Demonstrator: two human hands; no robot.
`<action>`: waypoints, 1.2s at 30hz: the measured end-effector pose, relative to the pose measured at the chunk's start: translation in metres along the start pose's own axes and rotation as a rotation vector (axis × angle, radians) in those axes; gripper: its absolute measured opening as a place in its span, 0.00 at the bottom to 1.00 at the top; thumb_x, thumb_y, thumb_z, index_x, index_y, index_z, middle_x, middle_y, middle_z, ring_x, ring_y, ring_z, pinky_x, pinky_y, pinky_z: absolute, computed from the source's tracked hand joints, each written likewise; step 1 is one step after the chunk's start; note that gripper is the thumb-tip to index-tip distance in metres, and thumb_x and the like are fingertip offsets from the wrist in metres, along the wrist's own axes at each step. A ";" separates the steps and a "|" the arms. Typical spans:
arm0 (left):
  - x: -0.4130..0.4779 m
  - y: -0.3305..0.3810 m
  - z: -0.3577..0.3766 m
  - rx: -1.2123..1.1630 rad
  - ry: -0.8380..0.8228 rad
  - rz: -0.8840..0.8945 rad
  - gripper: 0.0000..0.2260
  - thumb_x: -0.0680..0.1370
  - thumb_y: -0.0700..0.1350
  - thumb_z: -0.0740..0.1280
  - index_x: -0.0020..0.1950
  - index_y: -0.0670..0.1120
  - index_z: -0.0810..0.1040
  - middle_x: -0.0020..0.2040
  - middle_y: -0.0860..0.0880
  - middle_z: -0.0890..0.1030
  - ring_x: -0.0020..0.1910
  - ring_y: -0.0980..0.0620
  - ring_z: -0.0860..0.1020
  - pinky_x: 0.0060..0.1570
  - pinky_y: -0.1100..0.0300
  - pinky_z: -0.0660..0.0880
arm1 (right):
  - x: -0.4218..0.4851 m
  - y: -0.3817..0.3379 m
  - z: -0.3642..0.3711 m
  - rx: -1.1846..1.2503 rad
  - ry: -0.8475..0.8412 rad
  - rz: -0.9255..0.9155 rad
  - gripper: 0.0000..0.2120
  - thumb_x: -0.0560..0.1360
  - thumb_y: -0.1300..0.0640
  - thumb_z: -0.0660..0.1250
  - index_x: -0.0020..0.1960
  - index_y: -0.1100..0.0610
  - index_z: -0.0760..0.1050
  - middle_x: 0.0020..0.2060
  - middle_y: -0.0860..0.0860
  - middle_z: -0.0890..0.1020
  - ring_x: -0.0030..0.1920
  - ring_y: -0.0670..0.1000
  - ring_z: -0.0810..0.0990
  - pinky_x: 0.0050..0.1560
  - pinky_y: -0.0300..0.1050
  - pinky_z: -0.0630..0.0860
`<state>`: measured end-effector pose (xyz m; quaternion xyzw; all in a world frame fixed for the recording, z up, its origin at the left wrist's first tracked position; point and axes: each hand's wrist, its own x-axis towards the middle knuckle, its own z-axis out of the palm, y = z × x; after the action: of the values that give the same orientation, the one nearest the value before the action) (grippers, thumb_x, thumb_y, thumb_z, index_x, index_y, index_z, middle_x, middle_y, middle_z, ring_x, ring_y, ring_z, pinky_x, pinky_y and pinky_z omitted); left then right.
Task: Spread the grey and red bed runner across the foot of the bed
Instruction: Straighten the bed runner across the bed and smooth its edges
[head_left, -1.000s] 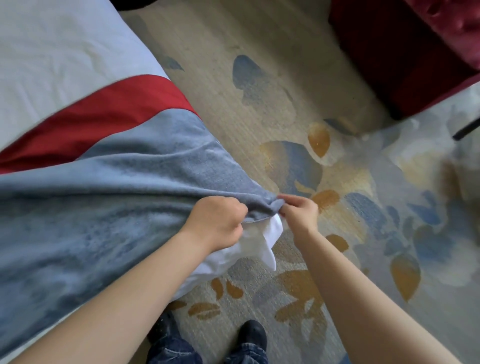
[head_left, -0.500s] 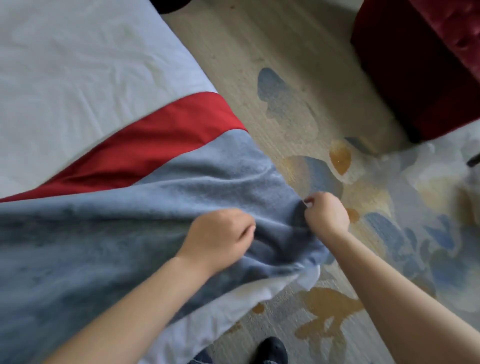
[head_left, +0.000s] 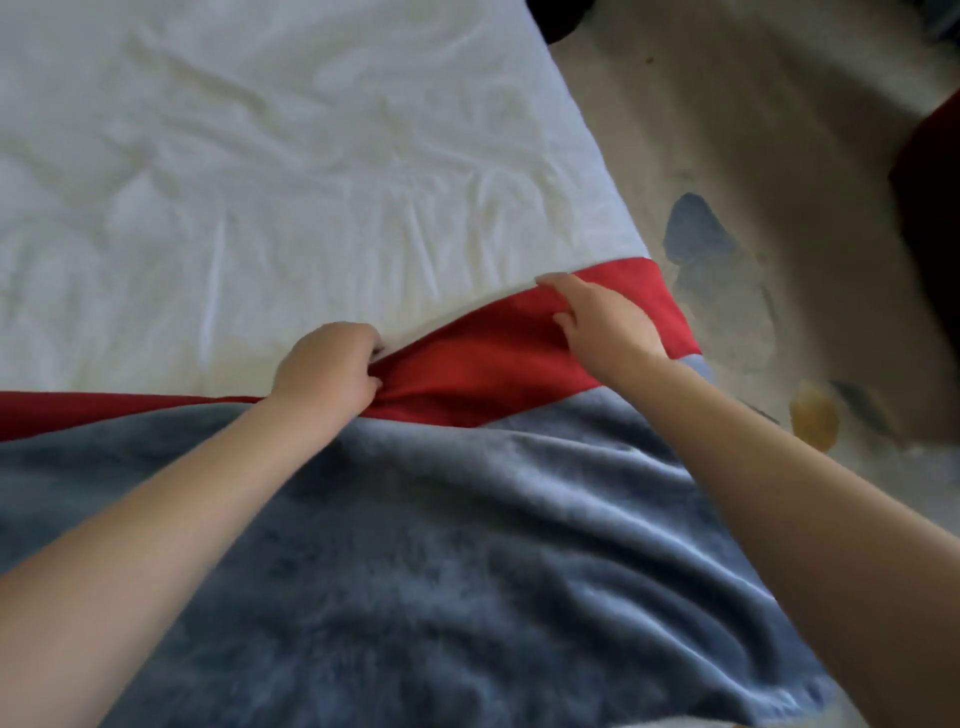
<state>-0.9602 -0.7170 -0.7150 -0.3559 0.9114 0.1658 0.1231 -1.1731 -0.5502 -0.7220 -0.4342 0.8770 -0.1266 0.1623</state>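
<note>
The bed runner (head_left: 467, 545) lies across the near end of the bed, its rumpled grey part toward me and its red band (head_left: 493, 374) along the far edge, against the white sheet (head_left: 260, 156). The left hand (head_left: 327, 371) has its fingers closed tight on a bunched fold of the red band. Just to its right, the right hand (head_left: 608, 325) pinches the band's far edge between thumb and fingers, close to the bed's side. Beyond that side the patterned carpet (head_left: 753, 156) shows, with a dark red piece of furniture (head_left: 930, 182) at the far right.
</note>
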 end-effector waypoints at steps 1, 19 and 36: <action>0.004 -0.005 0.001 0.008 0.017 0.011 0.08 0.73 0.42 0.69 0.52 0.46 0.79 0.48 0.45 0.80 0.48 0.43 0.78 0.43 0.54 0.71 | 0.010 -0.004 0.002 -0.037 -0.057 -0.029 0.21 0.77 0.58 0.62 0.68 0.48 0.67 0.58 0.54 0.79 0.57 0.58 0.77 0.53 0.51 0.75; 0.119 -0.054 -0.092 0.308 0.196 -0.125 0.10 0.68 0.30 0.65 0.47 0.37 0.81 0.46 0.33 0.78 0.47 0.33 0.77 0.46 0.46 0.77 | 0.131 -0.058 -0.011 -0.126 -0.040 -0.073 0.10 0.73 0.61 0.61 0.53 0.55 0.76 0.52 0.54 0.80 0.52 0.59 0.78 0.42 0.45 0.69; 0.122 -0.070 -0.079 0.186 0.147 -0.254 0.14 0.68 0.36 0.68 0.53 0.42 0.81 0.52 0.36 0.80 0.53 0.35 0.77 0.52 0.46 0.76 | 0.163 -0.046 -0.006 -0.016 -0.032 0.067 0.14 0.72 0.66 0.59 0.54 0.56 0.75 0.53 0.55 0.79 0.54 0.59 0.78 0.41 0.44 0.68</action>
<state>-1.0077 -0.8701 -0.6998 -0.4666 0.8770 0.0373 0.1084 -1.2354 -0.7080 -0.7282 -0.4080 0.8892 -0.1072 0.1769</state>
